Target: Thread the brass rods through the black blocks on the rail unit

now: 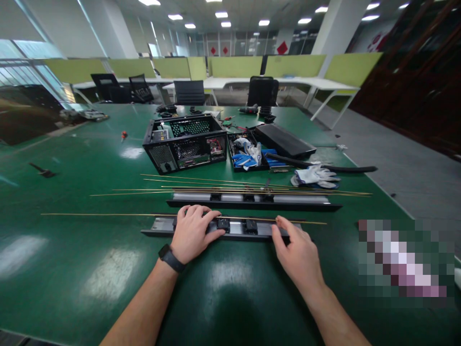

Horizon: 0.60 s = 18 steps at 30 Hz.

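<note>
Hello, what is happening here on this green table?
A person works with both bare hands on the near rail on the table. The left hand lies flat on the rail beside a black block. The right hand touches the thin brass rod lying along the rail. A second rail, more rods and an open computer case lie behind.

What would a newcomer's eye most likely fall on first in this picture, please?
Probably the two hands: the left hand lies flat on the near rail, and the right hand pinches a thin brass rod at that rail's right end. Behind them stands an open black computer case on the green table.
</note>
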Each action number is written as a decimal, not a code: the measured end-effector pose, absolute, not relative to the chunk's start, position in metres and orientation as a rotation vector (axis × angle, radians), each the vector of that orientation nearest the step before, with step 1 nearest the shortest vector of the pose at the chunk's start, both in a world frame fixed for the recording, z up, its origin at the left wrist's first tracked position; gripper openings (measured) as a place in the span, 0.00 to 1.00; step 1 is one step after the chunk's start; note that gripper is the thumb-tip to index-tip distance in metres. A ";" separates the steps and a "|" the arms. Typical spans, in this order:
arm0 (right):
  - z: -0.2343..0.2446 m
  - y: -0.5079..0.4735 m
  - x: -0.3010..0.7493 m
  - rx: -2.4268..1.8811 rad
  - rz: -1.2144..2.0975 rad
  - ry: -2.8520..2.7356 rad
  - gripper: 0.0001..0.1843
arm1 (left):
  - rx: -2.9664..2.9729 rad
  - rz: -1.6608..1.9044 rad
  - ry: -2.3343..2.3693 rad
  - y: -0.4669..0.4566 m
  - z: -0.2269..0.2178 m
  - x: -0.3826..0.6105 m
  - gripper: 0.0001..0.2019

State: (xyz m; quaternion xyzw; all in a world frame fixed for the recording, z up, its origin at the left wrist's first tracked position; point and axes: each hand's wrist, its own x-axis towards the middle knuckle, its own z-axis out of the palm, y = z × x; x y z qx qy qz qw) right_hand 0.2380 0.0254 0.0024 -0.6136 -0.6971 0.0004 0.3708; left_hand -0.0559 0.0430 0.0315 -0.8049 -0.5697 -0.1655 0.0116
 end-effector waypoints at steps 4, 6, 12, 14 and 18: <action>0.003 0.025 0.229 -1.467 0.048 -1.850 0.20 | -2.508 -0.515 -1.773 0.043 0.032 -0.056 0.19; 0.004 0.025 0.224 -1.412 0.064 -1.884 0.19 | -2.509 -0.512 -1.770 0.043 0.032 -0.056 0.19; 0.003 0.028 0.221 -1.342 0.068 -1.906 0.19 | -2.508 -0.514 -1.770 0.043 0.031 -0.056 0.20; 0.001 0.029 0.224 -1.342 0.052 -1.888 0.18 | -2.504 -0.520 -1.775 0.043 0.031 -0.056 0.20; -0.001 0.032 0.235 -1.420 -0.022 -1.821 0.17 | -2.499 -0.537 -1.779 0.044 0.031 -0.056 0.19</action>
